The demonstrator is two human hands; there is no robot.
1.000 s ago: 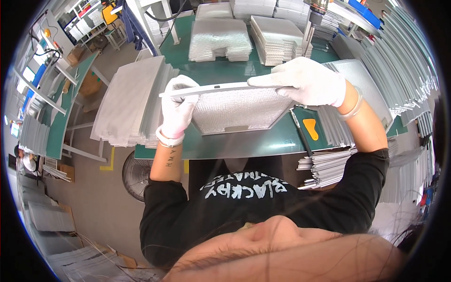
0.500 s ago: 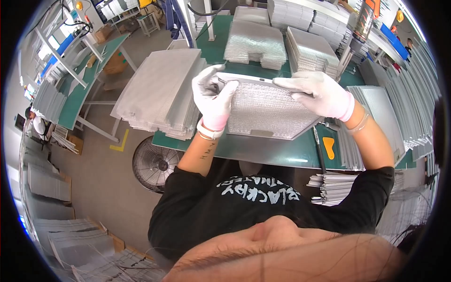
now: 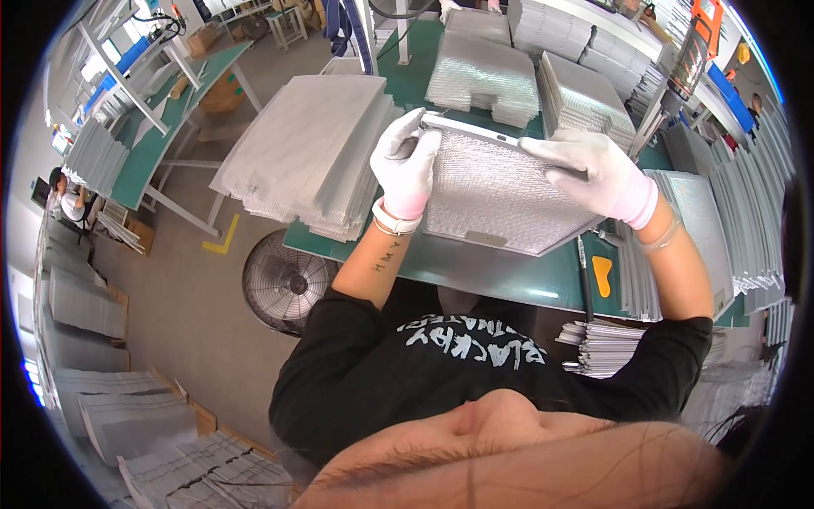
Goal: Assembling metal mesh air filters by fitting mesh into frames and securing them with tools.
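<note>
A rectangular silver mesh filter panel (image 3: pixel 504 191) with a thin metal frame is held over the green workbench (image 3: pixel 509 276), its far edge raised. My left hand (image 3: pixel 405 165), in a white glove, closes with thumb and fingers on its far left corner. White-gloved too, my right hand (image 3: pixel 598 176) grips the right end of the far edge, fingers lying along the frame and thumb on the mesh side. A small tab or label (image 3: pixel 487 238) shows on the panel's near edge. The panel's underside is hidden.
Left on the bench is a stack of mesh sheets (image 3: pixel 305 136); notched mesh pieces (image 3: pixel 483 76) lie behind. An orange powered driver (image 3: pixel 699 42) hangs at right. A yellow tool (image 3: pixel 602 276) lies near. A floor fan (image 3: pixel 288 280) stands left. Another person's gloved hands (image 3: pixel 449 8) show far off.
The whole view has shifted, with the bench and panel now farther right. Both hands keep their hold, and the panel tilts slightly more. Another person's gloved hands have appeared at the far end.
</note>
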